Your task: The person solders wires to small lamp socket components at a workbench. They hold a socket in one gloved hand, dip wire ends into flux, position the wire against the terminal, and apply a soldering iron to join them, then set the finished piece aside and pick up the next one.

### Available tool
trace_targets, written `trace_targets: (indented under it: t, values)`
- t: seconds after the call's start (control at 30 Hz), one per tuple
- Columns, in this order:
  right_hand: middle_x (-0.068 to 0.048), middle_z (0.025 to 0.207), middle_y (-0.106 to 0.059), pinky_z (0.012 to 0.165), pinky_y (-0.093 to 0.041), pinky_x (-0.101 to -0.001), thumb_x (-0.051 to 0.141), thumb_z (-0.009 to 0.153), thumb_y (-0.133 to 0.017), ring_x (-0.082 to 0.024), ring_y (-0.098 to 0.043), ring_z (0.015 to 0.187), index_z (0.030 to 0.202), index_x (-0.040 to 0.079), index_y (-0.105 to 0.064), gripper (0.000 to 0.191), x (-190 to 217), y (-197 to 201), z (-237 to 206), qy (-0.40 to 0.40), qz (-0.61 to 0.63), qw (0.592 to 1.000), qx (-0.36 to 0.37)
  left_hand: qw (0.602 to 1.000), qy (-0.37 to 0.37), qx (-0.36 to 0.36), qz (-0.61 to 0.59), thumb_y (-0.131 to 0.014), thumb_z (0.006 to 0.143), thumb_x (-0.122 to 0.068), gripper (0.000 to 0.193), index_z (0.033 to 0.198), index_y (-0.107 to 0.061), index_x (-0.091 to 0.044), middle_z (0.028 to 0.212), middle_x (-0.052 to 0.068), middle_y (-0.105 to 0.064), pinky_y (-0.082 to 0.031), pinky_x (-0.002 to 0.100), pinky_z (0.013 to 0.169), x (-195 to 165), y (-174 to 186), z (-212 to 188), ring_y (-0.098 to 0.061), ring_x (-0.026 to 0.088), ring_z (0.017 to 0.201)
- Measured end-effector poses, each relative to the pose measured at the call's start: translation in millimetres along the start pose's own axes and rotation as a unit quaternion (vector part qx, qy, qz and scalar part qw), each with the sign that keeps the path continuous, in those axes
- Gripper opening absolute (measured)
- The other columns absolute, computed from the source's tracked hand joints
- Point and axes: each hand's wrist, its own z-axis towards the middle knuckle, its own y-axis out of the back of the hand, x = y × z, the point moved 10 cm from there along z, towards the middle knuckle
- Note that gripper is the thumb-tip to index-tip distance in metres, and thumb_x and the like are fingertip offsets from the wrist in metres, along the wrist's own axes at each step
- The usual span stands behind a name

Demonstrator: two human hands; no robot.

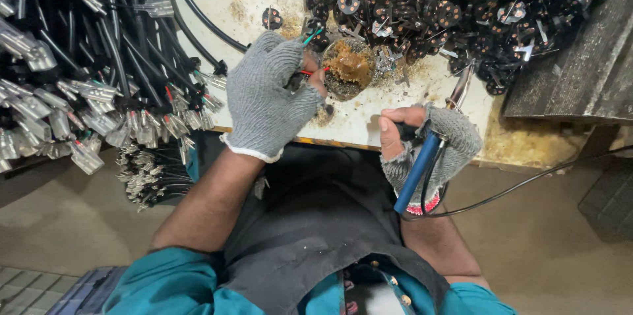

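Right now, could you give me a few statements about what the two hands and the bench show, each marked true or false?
1. The right hand holds a blue-handled soldering iron. True.
2. The left hand is bare. False: it wears a grey fingerless glove.
3. The small pot of brown paste lies beside the left hand. True.
4. The cable bundles lie on the person's right. False: they lie on the left.
5. Black round parts are heaped at the bench's far side. True.
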Motion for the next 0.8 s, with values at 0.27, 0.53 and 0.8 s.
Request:
trace_targets:
  t: [0.27, 0.53, 0.8]
  values:
    - [-0.003, 0.092, -0.074, 0.092, -0.042, -0.0328, 0.010, 0.093, -0.086, -0.020, -0.065, 0.085, 0.096, 0.010, -0.069, 0.017, 3.2, -1.4, 5.3, 0.003, 0.006, 1.000, 0.030, 0.999, 0.000, 0.006, 0.033, -0.084, 0.084, -0.014, 0.018, 0.089, -0.066, -0.011, 0.083, 0.007, -0.059, -0.050, 0.037, 0.068, 6.2, -4.1, -4.7, -0.061, 0.024, 0.075]
    - [-0.003, 0.092, -0.074, 0.085, -0.047, -0.0323, 0.009, 0.093, -0.085, -0.020, -0.066, 0.081, 0.094, 0.010, -0.071, 0.014, 6.8, -1.0, 6.8, 0.008, 0.019, 1.000, 0.024, 0.996, -0.073, -0.040, 0.021, -0.082, 0.083, -0.012, 0.017, 0.087, -0.065, -0.010, 0.086, 0.010, -0.059, -0.048, 0.038, 0.067, -25.8, 22.8, -7.5, -0.062, 0.026, 0.077]
    - [-0.010, 0.099, -0.074, 0.077, -0.057, -0.0289, 0.007, 0.089, -0.085, -0.020, -0.073, 0.088, 0.105, 0.003, -0.071, 0.021, 12.2, -11.5, 3.8, 0.003, 0.142, 0.984, 0.110, 0.927, 0.025, 0.325, -0.184, -0.080, 0.076, -0.021, 0.015, 0.079, -0.070, -0.011, 0.077, 0.006, -0.063, -0.051, 0.034, 0.066, -20.9, -10.6, -50.4, -0.065, 0.021, 0.074]
